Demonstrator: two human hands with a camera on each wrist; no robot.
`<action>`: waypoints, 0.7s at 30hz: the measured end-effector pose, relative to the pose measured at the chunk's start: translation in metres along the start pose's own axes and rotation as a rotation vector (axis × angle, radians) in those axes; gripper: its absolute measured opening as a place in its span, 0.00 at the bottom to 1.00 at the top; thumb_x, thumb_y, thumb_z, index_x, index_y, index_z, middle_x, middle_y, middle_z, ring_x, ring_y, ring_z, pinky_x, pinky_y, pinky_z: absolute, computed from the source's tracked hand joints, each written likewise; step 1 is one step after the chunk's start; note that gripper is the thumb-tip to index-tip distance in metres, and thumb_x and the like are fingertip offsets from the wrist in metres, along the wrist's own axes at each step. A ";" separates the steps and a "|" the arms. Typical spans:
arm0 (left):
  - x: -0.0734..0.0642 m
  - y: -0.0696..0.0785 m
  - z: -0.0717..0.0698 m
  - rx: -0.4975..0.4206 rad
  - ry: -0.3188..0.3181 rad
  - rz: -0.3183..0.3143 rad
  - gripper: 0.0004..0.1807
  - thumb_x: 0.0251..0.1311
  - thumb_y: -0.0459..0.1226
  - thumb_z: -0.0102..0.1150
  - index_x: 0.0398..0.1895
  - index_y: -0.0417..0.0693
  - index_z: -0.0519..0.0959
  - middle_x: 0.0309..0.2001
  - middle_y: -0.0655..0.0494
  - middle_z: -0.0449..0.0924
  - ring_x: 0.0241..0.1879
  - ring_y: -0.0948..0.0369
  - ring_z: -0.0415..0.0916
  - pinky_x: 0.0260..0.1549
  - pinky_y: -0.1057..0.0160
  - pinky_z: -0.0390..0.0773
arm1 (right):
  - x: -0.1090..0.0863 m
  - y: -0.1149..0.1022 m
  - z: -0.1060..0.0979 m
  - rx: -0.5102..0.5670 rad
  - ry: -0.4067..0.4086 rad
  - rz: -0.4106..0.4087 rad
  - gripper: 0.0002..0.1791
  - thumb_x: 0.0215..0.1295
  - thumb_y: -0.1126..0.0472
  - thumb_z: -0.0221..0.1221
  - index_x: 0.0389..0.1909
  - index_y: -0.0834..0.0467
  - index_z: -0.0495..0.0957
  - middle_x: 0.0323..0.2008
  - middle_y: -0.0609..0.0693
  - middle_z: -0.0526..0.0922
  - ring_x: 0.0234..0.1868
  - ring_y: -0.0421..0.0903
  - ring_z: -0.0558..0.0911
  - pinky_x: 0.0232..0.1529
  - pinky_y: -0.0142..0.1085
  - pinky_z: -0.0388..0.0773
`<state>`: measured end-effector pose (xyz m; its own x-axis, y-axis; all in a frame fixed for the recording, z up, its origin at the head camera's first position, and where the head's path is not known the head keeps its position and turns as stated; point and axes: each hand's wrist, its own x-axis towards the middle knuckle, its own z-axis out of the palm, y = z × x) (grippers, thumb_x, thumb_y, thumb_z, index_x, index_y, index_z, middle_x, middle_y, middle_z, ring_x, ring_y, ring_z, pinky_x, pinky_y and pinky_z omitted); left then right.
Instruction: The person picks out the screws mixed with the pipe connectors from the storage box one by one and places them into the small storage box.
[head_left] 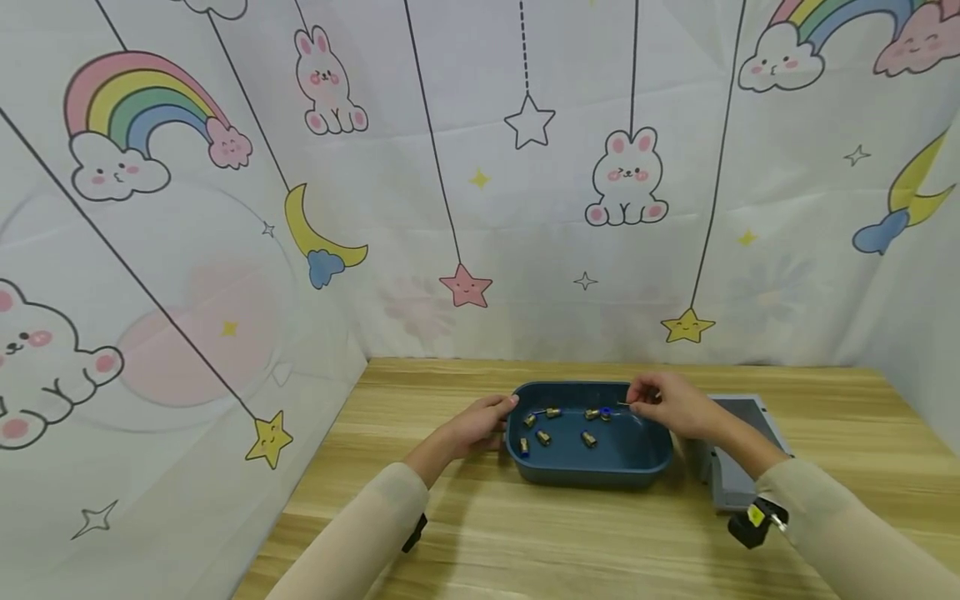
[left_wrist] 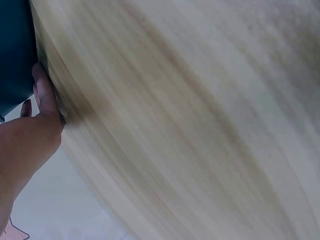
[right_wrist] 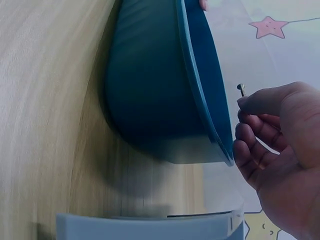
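Note:
A dark blue plastic tub stands on the wooden table. Several small brass fittings with blue ends lie scattered inside it. At the tub's left side, my left hand holds the rim, its thumb on top and its fingers along the outer wall; the left wrist view catches these fingers beside the wall. Above the tub's right back corner, my right hand pinches a small screw between thumb and forefinger. The screw's head sticks out past the fingertips; its other end is hidden.
Right of the tub, partly under my right forearm, sits a grey box with a dark top panel. A white curtain printed with rabbits and stars hangs behind and beside the wooden table.

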<state>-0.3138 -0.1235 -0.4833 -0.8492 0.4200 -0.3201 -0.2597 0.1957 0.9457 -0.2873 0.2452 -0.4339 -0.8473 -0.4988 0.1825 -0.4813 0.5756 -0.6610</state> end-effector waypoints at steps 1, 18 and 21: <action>0.000 0.000 0.000 0.000 -0.001 0.001 0.30 0.85 0.52 0.47 0.75 0.39 0.69 0.57 0.44 0.78 0.49 0.57 0.79 0.42 0.62 0.85 | -0.001 0.000 -0.001 -0.002 0.000 -0.001 0.04 0.73 0.70 0.65 0.39 0.59 0.82 0.34 0.46 0.81 0.35 0.43 0.78 0.36 0.36 0.79; 0.001 0.000 0.001 -0.053 -0.014 0.005 0.30 0.85 0.50 0.46 0.76 0.37 0.68 0.58 0.41 0.77 0.50 0.56 0.79 0.44 0.60 0.86 | -0.014 0.012 -0.018 -0.012 0.021 0.034 0.04 0.73 0.71 0.65 0.41 0.60 0.82 0.34 0.47 0.81 0.35 0.41 0.79 0.36 0.35 0.79; 0.001 0.000 0.001 -0.055 -0.017 0.005 0.30 0.85 0.50 0.46 0.76 0.37 0.68 0.59 0.41 0.78 0.51 0.56 0.80 0.45 0.59 0.86 | -0.016 0.011 -0.021 -0.011 0.030 0.040 0.04 0.72 0.72 0.65 0.40 0.60 0.82 0.34 0.47 0.81 0.35 0.42 0.79 0.36 0.35 0.79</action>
<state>-0.3145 -0.1224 -0.4837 -0.8427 0.4363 -0.3155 -0.2805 0.1445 0.9489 -0.2837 0.2731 -0.4281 -0.8723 -0.4556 0.1777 -0.4489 0.6019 -0.6604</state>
